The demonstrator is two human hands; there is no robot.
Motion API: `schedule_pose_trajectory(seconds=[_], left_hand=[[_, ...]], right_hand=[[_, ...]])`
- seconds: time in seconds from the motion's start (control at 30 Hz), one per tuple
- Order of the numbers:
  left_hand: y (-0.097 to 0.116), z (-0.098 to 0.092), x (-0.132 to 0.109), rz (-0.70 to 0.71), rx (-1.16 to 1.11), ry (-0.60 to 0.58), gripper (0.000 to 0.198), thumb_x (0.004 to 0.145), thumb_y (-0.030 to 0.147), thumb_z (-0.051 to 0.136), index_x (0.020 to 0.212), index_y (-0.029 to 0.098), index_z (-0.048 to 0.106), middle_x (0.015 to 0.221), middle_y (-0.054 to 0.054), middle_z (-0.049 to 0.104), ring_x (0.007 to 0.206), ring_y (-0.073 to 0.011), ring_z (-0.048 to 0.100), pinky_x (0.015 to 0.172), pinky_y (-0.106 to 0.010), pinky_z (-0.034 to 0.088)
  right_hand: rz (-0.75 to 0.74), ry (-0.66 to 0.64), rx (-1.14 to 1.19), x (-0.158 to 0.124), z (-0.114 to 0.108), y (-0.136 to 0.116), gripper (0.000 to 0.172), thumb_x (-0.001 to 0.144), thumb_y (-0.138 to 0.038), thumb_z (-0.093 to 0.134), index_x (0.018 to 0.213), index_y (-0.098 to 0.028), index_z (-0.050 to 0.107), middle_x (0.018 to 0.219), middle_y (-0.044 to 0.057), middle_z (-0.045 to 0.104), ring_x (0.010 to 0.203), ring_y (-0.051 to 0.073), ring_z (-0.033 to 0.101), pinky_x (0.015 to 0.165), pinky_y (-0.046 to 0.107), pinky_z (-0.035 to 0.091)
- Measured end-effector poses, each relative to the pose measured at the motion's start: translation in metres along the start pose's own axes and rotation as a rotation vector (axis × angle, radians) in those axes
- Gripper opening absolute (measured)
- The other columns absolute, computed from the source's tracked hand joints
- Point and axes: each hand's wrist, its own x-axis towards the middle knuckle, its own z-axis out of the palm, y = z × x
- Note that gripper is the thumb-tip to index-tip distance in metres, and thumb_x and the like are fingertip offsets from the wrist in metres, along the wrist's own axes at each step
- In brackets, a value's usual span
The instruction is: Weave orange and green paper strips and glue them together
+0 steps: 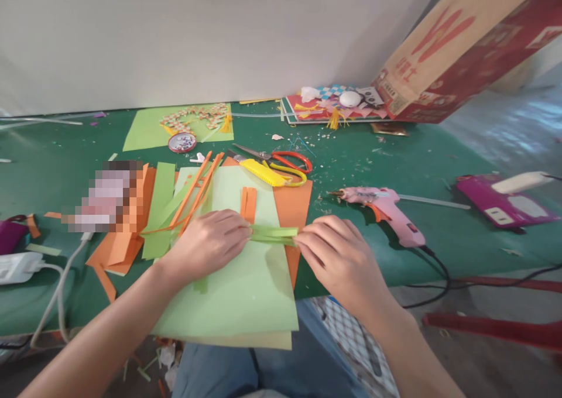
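Observation:
My left hand [211, 243] and my right hand [336, 257] both pinch the ends of a bunch of thin green paper strips [274, 234], held level just above a light green sheet [246, 269]. The left hand's fingers close on the strips' left end, the right hand's on the right end. Under the green sheet lies an orange sheet [292, 205]. Two short orange strips [248, 203] rest on the green sheet just behind the hands.
On the green table [52, 170] lie scissors [281, 159] with red and yellow handles, a yellow cutter [263, 172], a pink glue gun [381, 208] with a black cord, more orange and green strips [193, 196], a round tin [182, 142] and a cardboard box [465, 47].

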Motion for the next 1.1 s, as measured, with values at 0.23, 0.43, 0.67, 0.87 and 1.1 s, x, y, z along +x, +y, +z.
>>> schedule_pose_trajectory(seconds=[0.23, 0.43, 0.67, 0.87, 1.1], left_hand=[[0.002, 0.000, 0.001, -0.060, -0.048, -0.033, 0.020, 0.092, 0.029, 0.052, 0.090, 0.015, 0.066, 0.089, -0.006, 0.072, 0.084, -0.0186, 0.067, 0.073, -0.031, 0.056], [0.003, -0.001, 0.003, -0.108, -0.084, -0.026, 0.021, 0.093, 0.028, 0.050, 0.085, 0.014, 0.064, 0.086, -0.007, 0.071, 0.081, -0.0193, 0.066, 0.069, -0.031, 0.054], [0.002, -0.002, 0.001, -0.180, -0.163, -0.022, 0.015, 0.092, 0.022, 0.050, 0.090, 0.014, 0.063, 0.087, -0.008, 0.072, 0.081, -0.0187, 0.067, 0.067, -0.029, 0.054], [0.001, -0.004, -0.003, -0.293, -0.218, -0.036, 0.012, 0.088, 0.025, 0.058, 0.090, 0.017, 0.067, 0.092, -0.006, 0.074, 0.085, -0.0180, 0.071, 0.069, -0.027, 0.057], [-0.001, -0.005, -0.004, -0.341, -0.294, -0.037, 0.012, 0.087, 0.023, 0.059, 0.092, 0.019, 0.069, 0.096, -0.004, 0.075, 0.090, -0.0165, 0.071, 0.076, -0.026, 0.059]], right_hand=[[-0.092, 0.130, -0.017, 0.012, -0.010, -0.016, 0.017, 0.084, -0.004, 0.054, 0.080, -0.017, 0.064, 0.081, 0.007, 0.068, 0.081, 0.020, 0.058, 0.069, 0.033, 0.046], [-0.169, 0.188, 0.032, 0.037, -0.003, -0.028, 0.013, 0.084, -0.007, 0.057, 0.080, -0.016, 0.065, 0.085, 0.006, 0.071, 0.082, 0.019, 0.059, 0.069, 0.031, 0.046], [-0.144, 0.182, 0.175, 0.040, 0.009, -0.024, 0.016, 0.085, -0.007, 0.055, 0.095, -0.016, 0.061, 0.092, 0.007, 0.070, 0.090, 0.019, 0.062, 0.076, 0.032, 0.048], [0.426, 0.269, -0.155, 0.004, -0.008, 0.036, 0.026, 0.086, -0.021, 0.056, 0.112, -0.014, 0.056, 0.093, 0.016, 0.067, 0.086, 0.027, 0.060, 0.078, 0.040, 0.049], [0.608, 0.042, -0.574, -0.032, -0.014, 0.066, 0.040, 0.082, -0.055, 0.054, 0.083, -0.015, 0.061, 0.074, 0.017, 0.058, 0.071, 0.030, 0.051, 0.058, 0.039, 0.036]])
